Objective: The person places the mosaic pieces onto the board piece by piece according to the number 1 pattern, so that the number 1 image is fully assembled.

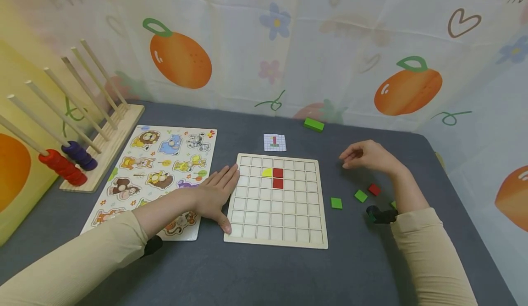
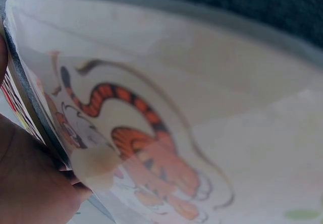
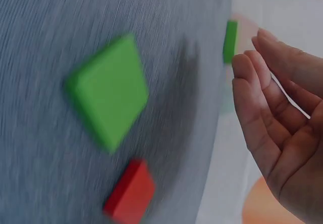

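Observation:
My left hand (image 1: 216,193) lies spread along the left edge of a wooden grid board (image 1: 276,245), its fingertips and thumb touching the frame. On the board, a yellow piece (image 1: 267,172) sits left of a red square tile (image 1: 278,173), with a second red tile (image 1: 278,183) directly below. Raised above the table to the right of the board, my right hand (image 1: 369,157) has loosely bent fingers, and nothing shows between them. Loose below it are a green tile (image 1: 360,196), a red tile (image 1: 374,189) and another green tile (image 1: 336,203); one more green piece is partly hidden by the wrist.
Behind the board lies a small pattern card (image 1: 274,142), with a green block (image 1: 314,124) farther back. An animal puzzle board (image 1: 165,159) lies under the left forearm. A wooden peg rack (image 1: 103,152) with red and purple rings stands at left. Printed cloth hangs behind the table.

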`<action>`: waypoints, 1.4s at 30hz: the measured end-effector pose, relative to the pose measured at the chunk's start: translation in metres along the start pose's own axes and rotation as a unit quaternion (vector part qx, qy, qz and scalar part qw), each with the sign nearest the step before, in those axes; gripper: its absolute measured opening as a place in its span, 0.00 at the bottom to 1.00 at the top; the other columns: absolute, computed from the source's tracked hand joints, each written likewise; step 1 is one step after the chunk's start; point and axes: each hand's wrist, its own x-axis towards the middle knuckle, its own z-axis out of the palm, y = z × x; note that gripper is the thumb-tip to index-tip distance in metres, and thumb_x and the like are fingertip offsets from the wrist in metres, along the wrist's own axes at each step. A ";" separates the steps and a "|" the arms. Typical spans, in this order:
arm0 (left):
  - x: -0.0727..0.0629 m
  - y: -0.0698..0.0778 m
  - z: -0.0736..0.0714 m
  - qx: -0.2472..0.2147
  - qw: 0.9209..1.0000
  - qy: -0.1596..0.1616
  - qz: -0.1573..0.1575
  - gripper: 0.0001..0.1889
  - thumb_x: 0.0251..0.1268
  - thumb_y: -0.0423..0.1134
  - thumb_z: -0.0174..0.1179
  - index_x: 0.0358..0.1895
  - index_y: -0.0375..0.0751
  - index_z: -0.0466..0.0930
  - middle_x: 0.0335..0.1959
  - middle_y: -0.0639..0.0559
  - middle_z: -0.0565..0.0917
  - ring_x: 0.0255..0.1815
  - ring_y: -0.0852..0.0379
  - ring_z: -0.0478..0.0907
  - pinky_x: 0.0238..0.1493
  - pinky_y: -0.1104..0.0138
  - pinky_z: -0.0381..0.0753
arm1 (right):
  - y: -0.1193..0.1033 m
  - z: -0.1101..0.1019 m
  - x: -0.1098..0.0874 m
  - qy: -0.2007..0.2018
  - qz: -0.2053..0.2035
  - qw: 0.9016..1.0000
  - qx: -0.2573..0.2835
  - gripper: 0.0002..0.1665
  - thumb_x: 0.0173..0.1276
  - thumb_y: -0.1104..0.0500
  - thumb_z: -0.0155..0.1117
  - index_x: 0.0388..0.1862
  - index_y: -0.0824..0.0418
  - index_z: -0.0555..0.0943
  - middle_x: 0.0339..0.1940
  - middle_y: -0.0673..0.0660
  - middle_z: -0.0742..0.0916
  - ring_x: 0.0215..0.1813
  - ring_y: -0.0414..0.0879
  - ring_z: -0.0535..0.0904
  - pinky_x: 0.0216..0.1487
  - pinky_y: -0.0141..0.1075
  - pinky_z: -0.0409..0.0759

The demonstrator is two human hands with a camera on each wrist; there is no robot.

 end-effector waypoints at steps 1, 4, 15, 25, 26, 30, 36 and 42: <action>0.000 0.000 0.000 -0.001 1.000 0.000 0.000 0.75 0.41 0.71 0.70 0.79 0.36 0.26 0.81 0.41 0.23 0.83 0.39 0.22 0.81 0.43 0.32 | 0.004 -0.002 -0.002 -0.003 0.004 1.000 0.006 0.18 0.64 0.58 0.70 0.51 0.65 0.84 0.48 0.62 0.89 0.42 0.37 0.84 0.47 0.33 0.82; -0.001 0.001 -0.001 -0.005 1.000 0.005 0.004 0.75 0.41 0.70 0.71 0.79 0.34 0.28 0.81 0.39 0.25 0.83 0.37 0.24 0.81 0.42 0.33 | 0.014 -0.008 -0.010 -0.014 0.014 1.000 0.022 0.21 0.64 0.60 0.70 0.54 0.67 0.82 0.51 0.65 0.87 0.43 0.34 0.84 0.47 0.31 0.82; -0.002 0.003 -0.002 0.005 1.000 0.011 0.000 0.74 0.42 0.68 0.72 0.79 0.32 0.30 0.81 0.37 0.27 0.83 0.35 0.26 0.81 0.41 0.36 | 0.052 -0.020 -0.030 -0.074 0.052 0.993 0.080 0.27 0.64 0.62 0.70 0.60 0.72 0.77 0.57 0.70 0.83 0.45 0.33 0.84 0.49 0.28 0.82; -0.002 0.002 -0.001 0.000 1.000 0.005 0.005 0.74 0.42 0.69 0.71 0.80 0.34 0.29 0.81 0.38 0.26 0.83 0.36 0.25 0.81 0.42 0.35 | 0.059 -0.024 -0.032 -0.147 0.074 0.982 0.096 0.33 0.60 0.64 0.72 0.62 0.76 0.74 0.55 0.65 0.83 0.48 0.36 0.81 0.50 0.30 0.83; -0.002 0.003 -0.002 -0.002 1.000 0.007 0.006 0.74 0.42 0.68 0.71 0.79 0.33 0.29 0.81 0.37 0.26 0.83 0.36 0.25 0.81 0.41 0.35 | 0.059 -0.024 -0.032 -0.154 0.073 0.981 0.096 0.33 0.60 0.64 0.72 0.62 0.76 0.74 0.55 0.65 0.83 0.48 0.37 0.81 0.49 0.30 0.83; -0.003 0.004 -0.002 -0.001 1.000 0.010 0.004 0.74 0.43 0.68 0.72 0.79 0.32 0.30 0.81 0.37 0.27 0.83 0.35 0.26 0.81 0.41 0.36 | 0.060 -0.023 -0.031 -0.175 0.075 0.977 0.096 0.32 0.59 0.67 0.72 0.61 0.76 0.73 0.50 0.62 0.82 0.45 0.38 0.78 0.46 0.31 0.83; -0.003 0.004 -0.002 -0.001 1.000 0.011 0.003 0.73 0.43 0.67 0.72 0.79 0.32 0.30 0.81 0.37 0.27 0.83 0.35 0.26 0.81 0.41 0.36 | 0.059 -0.020 -0.032 -0.179 0.082 0.976 0.089 0.28 0.55 0.74 0.68 0.57 0.75 0.75 0.39 0.55 0.79 0.40 0.42 0.75 0.40 0.34 0.82; -0.003 0.003 -0.002 0.002 1.000 0.013 0.004 0.74 0.42 0.68 0.72 0.79 0.32 0.30 0.81 0.37 0.27 0.83 0.35 0.27 0.81 0.41 0.37 | 0.057 -0.016 -0.031 -0.165 0.084 0.981 0.066 0.24 0.54 0.77 0.65 0.52 0.71 0.77 0.37 0.57 0.77 0.39 0.44 0.74 0.40 0.36 0.82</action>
